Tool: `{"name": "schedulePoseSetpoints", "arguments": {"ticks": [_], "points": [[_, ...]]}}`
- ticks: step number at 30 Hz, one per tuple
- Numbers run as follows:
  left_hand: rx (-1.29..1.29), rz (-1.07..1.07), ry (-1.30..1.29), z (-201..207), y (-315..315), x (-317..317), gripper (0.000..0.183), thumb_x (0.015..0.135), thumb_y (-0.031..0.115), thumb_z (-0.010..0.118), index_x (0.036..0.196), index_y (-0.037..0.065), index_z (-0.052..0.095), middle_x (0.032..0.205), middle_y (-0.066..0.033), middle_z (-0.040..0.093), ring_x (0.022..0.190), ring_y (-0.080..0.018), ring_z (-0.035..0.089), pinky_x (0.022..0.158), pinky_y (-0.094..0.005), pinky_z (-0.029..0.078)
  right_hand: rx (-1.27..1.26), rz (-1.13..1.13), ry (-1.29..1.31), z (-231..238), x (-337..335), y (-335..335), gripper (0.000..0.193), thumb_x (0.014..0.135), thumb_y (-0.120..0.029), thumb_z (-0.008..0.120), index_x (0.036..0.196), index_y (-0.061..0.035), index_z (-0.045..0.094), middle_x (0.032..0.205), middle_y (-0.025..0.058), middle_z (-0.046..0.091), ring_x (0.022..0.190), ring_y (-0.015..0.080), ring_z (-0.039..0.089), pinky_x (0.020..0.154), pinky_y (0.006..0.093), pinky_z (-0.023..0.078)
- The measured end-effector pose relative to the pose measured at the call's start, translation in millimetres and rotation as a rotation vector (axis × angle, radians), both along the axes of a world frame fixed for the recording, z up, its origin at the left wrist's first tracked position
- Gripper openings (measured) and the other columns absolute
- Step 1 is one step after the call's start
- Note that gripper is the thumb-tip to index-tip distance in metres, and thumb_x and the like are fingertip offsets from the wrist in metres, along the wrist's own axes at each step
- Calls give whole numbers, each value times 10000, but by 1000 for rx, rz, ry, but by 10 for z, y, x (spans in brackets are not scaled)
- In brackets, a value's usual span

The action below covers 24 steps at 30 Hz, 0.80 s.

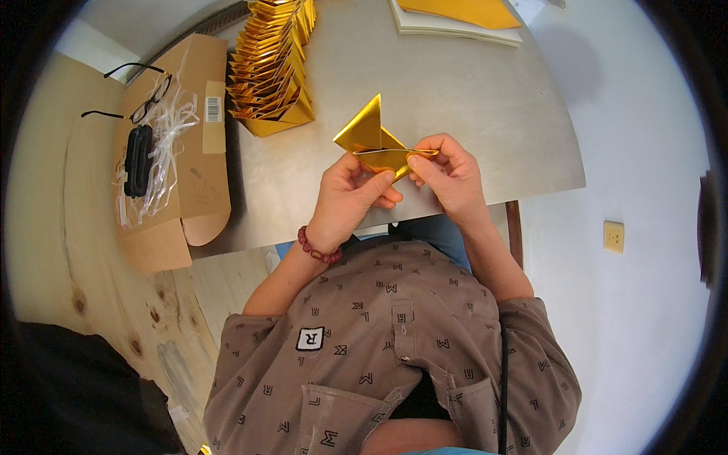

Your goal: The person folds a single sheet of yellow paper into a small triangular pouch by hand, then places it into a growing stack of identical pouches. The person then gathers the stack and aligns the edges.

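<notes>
Between my two hands is a partly folded piece of shiny gold paper (368, 129), held just above the near part of the metal table. One pointed flap stands up at its far left, and a pale edge shows along a fold. My left hand (356, 189) grips the paper from below, thumb in front. With thumb and fingers, my right hand (447, 174) pinches its right corner. Farther off to the left, a long stack of folded gold paper pieces (273, 76) lies nested together on the table.
A cardboard box (205, 163) sits at the table's left, bearing eyeglasses (152, 98), a black case (139, 161) and clear plastic strips (171, 129). Gold sheets (462, 9) rest on a white stack (455, 32) at the far right of the metal table (516, 129). A white wall borders the right.
</notes>
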<state>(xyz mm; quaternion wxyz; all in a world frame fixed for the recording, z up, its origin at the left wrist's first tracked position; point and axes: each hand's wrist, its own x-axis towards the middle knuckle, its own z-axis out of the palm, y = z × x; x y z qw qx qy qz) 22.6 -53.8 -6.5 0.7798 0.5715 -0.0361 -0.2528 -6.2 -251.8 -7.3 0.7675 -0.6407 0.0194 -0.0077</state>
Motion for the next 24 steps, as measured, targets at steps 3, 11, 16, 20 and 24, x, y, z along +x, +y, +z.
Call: {"name": "schedulePoseSetpoints", "arguments": {"ticks": [3,11,16,20,24], "points": [[7,-6,-13,-4,-4,-2,190,1002,67,700,1162,-5,625,946,-104,732,775,-159,741,665,-261,629,5,-2,6,-4,1,-3,118,984,-68,700,1074,-23,638,900,-7,663,753,38,580,668,211,477],[38,-52,24,73,-39,-26,231,1020,86,672,1217,2,587,1026,-95,709,767,-155,744,570,-249,589,12,-22,3,-31,18,-28,108,979,-69,704,1054,-25,640,859,-4,659,719,35,573,631,209,460],[108,-104,-12,76,-40,0,244,1014,93,683,1217,-4,587,1056,-97,720,770,-151,743,560,-238,574,48,-12,-1,-33,23,-31,99,977,-63,702,1045,-27,641,853,-5,658,717,34,573,625,209,457],[120,-104,-11,82,-34,5,268,992,85,711,1216,-6,595,1048,-87,726,758,-127,730,533,-223,541,48,-15,16,-17,15,-31,74,982,-66,708,1032,-38,660,821,-6,652,708,49,564,644,213,461],[173,-96,-37,101,-40,-11,235,997,84,709,1206,10,630,1011,-77,743,687,-91,692,504,-199,509,38,-12,27,-3,13,-30,80,984,-79,712,1026,-34,661,815,-7,652,705,47,557,633,213,445]]}}
